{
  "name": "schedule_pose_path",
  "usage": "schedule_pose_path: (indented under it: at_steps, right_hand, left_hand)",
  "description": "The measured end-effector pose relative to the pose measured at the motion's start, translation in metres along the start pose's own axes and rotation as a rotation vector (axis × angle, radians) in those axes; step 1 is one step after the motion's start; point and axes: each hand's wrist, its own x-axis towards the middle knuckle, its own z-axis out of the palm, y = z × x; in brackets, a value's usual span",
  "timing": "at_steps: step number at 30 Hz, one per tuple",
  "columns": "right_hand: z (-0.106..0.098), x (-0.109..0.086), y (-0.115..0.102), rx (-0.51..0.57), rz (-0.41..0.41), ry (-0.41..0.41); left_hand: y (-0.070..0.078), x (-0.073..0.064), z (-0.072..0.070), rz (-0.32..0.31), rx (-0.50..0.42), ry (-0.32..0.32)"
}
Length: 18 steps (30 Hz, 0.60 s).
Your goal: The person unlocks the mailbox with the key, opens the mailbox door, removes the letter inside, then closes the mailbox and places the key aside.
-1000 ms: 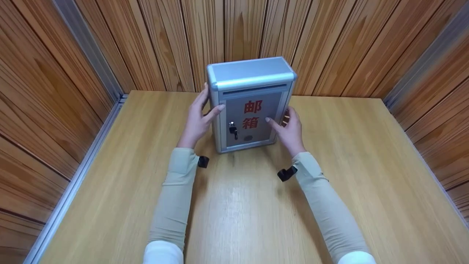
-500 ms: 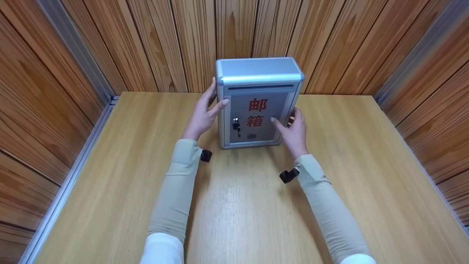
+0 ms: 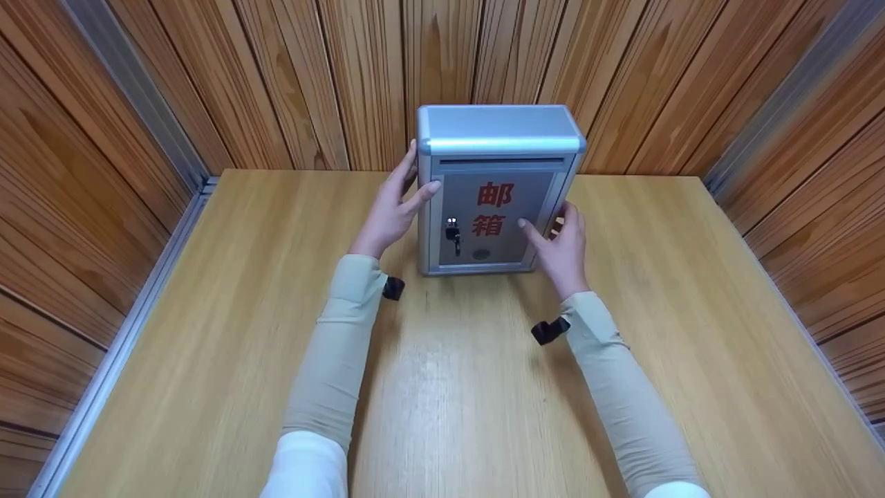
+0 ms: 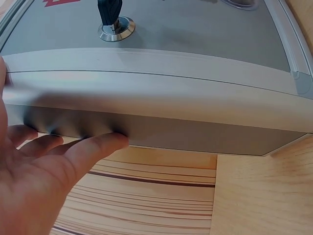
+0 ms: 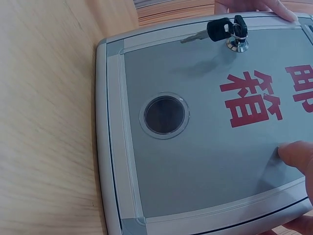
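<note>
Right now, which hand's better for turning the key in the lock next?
Probably the left hand: it sits nearer the key, while the right hand holds the mailbox on the opposite side.

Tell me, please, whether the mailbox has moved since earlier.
Yes; against the wooden back wall, the mailbox has shifted right in the head view.

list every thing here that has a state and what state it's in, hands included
mailbox: standing upright on the table
door: closed; whether locked, cannot tell
keys: one in the lock, another hanging
slot: uncovered
round window: dark
left hand: fingers against the mailbox's left side, thumb on its front edge
right hand: gripping the right side, thumb on the door
</note>
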Motion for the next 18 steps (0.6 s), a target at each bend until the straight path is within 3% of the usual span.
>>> schedule_pose_path:
  at_steps: [3,18]
  right_hand:
    - [-0.0024,-0.0002,0.0003,0.005,-0.013,0.001]
    - [-0.0097,-0.0004,-0.0016,0.002,0.045,-0.018]
  left_hand:
    - [0.001,0.0011,0.0014,0.017,-0.01,-0.005]
    - [0.0014,0.0008,0.0051,-0.026,-0.033,-0.019]
